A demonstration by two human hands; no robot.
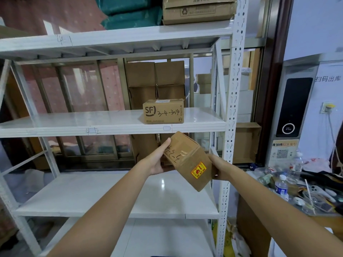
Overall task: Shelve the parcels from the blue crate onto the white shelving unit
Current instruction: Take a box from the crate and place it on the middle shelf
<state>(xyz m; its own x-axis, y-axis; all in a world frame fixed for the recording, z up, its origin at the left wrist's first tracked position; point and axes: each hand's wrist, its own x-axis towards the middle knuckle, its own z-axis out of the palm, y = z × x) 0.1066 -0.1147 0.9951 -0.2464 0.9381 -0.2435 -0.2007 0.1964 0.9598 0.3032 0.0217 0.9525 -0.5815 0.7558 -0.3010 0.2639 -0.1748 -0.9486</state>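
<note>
Head view shows both hands holding one small brown box [187, 160] in the air, tilted, in front of the white shelf [111, 125] and just below its middle board. Left hand [159, 160] grips the box's left end with the thumb up on its edge, and right hand [219, 168] is closed around the right end near a yellow and red sticker [199, 170]. Another box [163, 112] marked SF sits on the middle board, just above the held one.
</note>
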